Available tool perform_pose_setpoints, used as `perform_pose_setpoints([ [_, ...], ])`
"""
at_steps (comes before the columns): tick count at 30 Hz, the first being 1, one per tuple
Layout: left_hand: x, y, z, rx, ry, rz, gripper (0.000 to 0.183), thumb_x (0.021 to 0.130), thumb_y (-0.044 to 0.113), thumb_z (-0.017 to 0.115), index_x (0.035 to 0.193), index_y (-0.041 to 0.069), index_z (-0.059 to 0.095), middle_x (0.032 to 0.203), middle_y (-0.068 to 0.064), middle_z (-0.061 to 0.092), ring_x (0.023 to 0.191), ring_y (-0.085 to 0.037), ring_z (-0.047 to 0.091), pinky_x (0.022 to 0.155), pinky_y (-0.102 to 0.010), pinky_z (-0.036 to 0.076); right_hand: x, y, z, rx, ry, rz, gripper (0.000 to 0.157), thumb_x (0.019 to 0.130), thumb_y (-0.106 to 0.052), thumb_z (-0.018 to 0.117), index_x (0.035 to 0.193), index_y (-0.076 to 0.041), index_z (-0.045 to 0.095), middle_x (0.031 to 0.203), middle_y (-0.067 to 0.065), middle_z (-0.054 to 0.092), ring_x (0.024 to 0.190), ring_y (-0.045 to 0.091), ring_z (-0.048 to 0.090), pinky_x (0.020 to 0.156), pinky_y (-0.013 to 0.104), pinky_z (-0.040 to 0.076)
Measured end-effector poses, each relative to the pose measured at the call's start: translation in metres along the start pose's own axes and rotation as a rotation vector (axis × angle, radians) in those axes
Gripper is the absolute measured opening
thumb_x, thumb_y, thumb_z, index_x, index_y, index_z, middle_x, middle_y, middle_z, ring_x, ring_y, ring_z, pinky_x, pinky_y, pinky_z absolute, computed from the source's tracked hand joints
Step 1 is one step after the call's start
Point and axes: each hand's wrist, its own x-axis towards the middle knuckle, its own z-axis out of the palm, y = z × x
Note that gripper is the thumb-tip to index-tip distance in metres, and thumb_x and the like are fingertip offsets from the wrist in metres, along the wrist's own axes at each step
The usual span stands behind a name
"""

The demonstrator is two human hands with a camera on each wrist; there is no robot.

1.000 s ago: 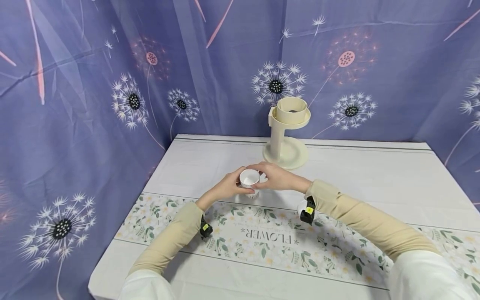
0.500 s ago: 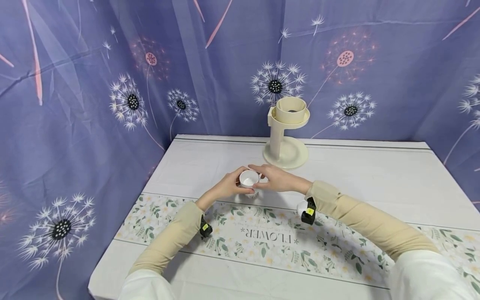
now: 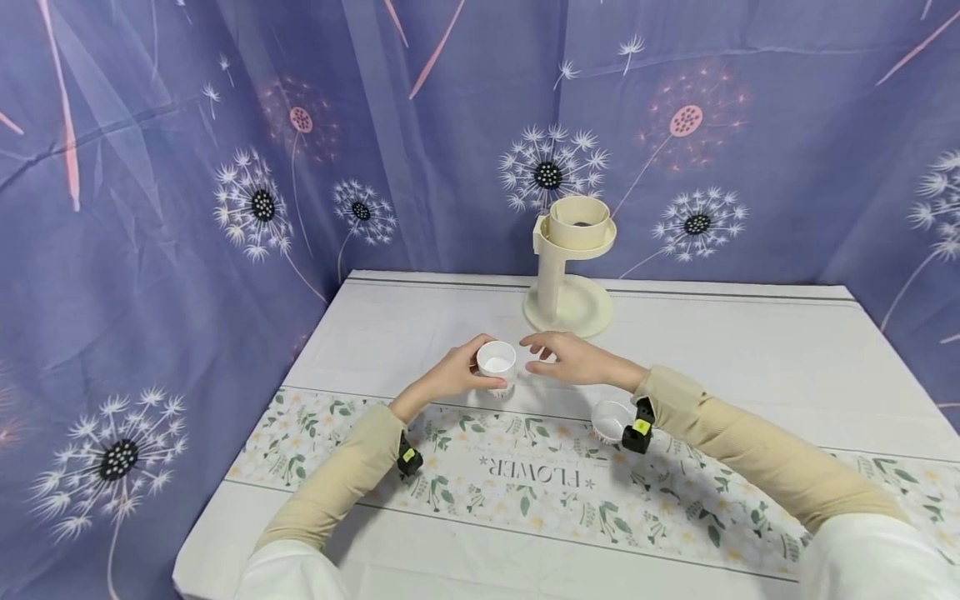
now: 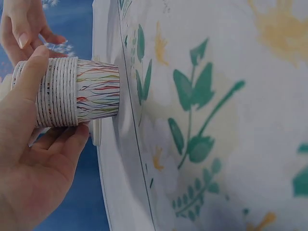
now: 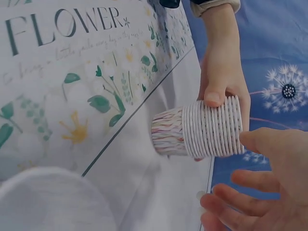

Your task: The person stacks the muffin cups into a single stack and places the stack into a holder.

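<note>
A stack of paper cups (image 3: pixel 497 363), white with thin coloured wavy lines, stands over the white cloth near the table's middle. My left hand (image 3: pixel 455 372) grips it from the left, the thumb and fingers curled round the rims in the left wrist view. To the right of the stack is my right hand (image 3: pixel 576 358), with its fingers loosely bent and nothing between them. In the right wrist view, its thumb (image 5: pixel 262 140) overlaps the rim end of the stack. A single paper cup (image 3: pixel 609 419) stands upright on the table beside the right wrist.
Behind the hands stands a cream holder (image 3: pixel 551 287) with a round base and a ring on top. A white table cloth (image 3: pixel 720 350) with a floral band covers the table. Blue dandelion-patterned curtains (image 3: pixel 450 167) hang along the back and left edges.
My right hand has let go of the stack of paper cups and drawn off to the right, its fingers spreading. The single cup shows more fully now. The left hand stays in place.
</note>
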Motion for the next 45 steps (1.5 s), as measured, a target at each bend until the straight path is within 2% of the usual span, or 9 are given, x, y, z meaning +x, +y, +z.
perform_pose_setpoints([
  [5,0.0,-0.001,0.001,0.01,0.008,-0.006,0.064,0.082,0.02,0.079,0.135,0.011,0.045,0.125,-0.014,0.059,0.115,-0.027,0.06,0.095,-0.036,0.054,-0.007,0.006,-0.002,0.001,0.025,-0.028,0.036,0.095,-0.014,0.059,0.124,0.007,0.059,0.109,0.019,0.068,0.1,0.029,0.065,0.08,0.035,0.059],
  [8,0.0,-0.001,0.001,0.016,0.008,-0.001,0.062,0.081,0.02,0.079,0.134,0.013,0.047,0.123,-0.012,0.06,0.114,-0.025,0.061,0.094,-0.035,0.055,-0.012,0.01,-0.003,0.012,0.031,-0.051,0.032,0.095,-0.011,0.058,0.121,0.007,0.062,0.109,0.019,0.069,0.099,0.028,0.067,0.079,0.033,0.06],
  [13,0.0,-0.001,0.001,0.025,0.013,0.005,0.06,0.081,0.023,0.08,0.131,0.014,0.048,0.121,-0.009,0.061,0.113,-0.022,0.062,0.095,-0.031,0.054,-0.02,0.015,-0.002,0.022,0.014,-0.054,0.027,0.095,-0.009,0.057,0.117,0.005,0.065,0.114,0.021,0.068,0.099,0.027,0.067,0.082,0.036,0.06],
  [22,0.0,-0.001,0.001,0.05,0.023,0.004,0.059,0.08,0.024,0.081,0.129,0.011,0.049,0.119,-0.009,0.062,0.111,-0.022,0.062,0.093,-0.03,0.055,-0.033,0.024,-0.004,0.036,0.04,-0.048,0.027,0.093,-0.008,0.059,0.115,0.006,0.065,0.112,0.021,0.069,0.1,0.03,0.067,0.086,0.052,0.056],
  [34,0.0,0.0,0.002,0.029,0.02,0.001,0.057,0.08,0.022,0.081,0.127,0.011,0.05,0.119,-0.01,0.062,0.112,-0.023,0.062,0.096,-0.03,0.054,-0.055,0.037,-0.007,0.075,0.015,-0.014,0.039,0.092,-0.024,0.067,0.123,0.0,0.063,0.12,0.014,0.068,0.114,0.034,0.061,0.096,0.055,0.051],
  [45,0.0,0.0,0.002,0.034,0.022,-0.008,0.058,0.08,0.022,0.081,0.127,0.011,0.05,0.119,-0.009,0.062,0.113,-0.022,0.062,0.095,-0.03,0.054,-0.074,0.05,-0.008,0.151,-0.027,-0.015,0.056,0.083,-0.028,0.076,0.131,-0.005,0.058,0.132,0.011,0.061,0.122,0.033,0.055,0.1,0.057,0.047],
])
